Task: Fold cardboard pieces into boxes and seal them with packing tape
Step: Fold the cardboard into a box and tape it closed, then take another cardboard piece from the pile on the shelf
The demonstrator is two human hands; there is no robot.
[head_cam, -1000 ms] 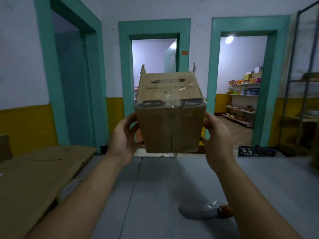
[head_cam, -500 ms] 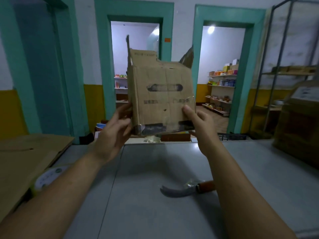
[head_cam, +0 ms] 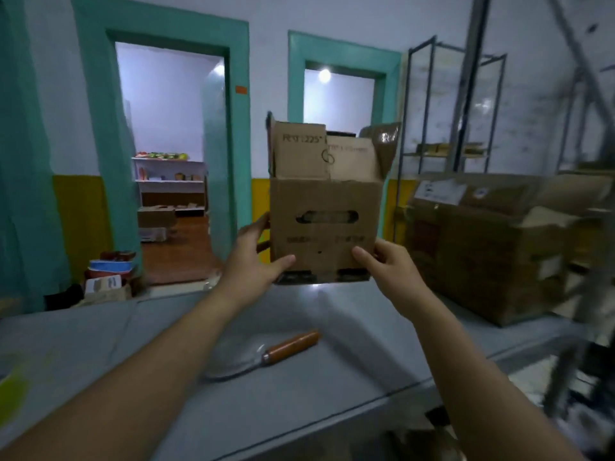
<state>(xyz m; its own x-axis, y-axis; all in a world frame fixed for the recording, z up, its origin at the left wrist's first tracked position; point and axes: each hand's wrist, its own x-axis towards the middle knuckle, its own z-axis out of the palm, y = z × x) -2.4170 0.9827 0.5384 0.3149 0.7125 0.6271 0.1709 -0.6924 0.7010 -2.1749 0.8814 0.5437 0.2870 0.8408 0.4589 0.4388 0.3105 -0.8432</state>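
Matt brown cardboard box (head_cam: 324,224); smooth grey table (head_cam: 299,410).

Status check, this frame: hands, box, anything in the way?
Left hand and right hand grip cardboard box at lower corners. Box upright, top flaps open. Knife on table below, apart.

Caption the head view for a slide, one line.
The left hand and right hand hold a cardboard box upright above the table, top flaps open; a wooden-handled knife lies on it.

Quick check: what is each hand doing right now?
Left hand: grips the cardboard box at its lower left corner.
Right hand: grips the same box at its lower right corner.
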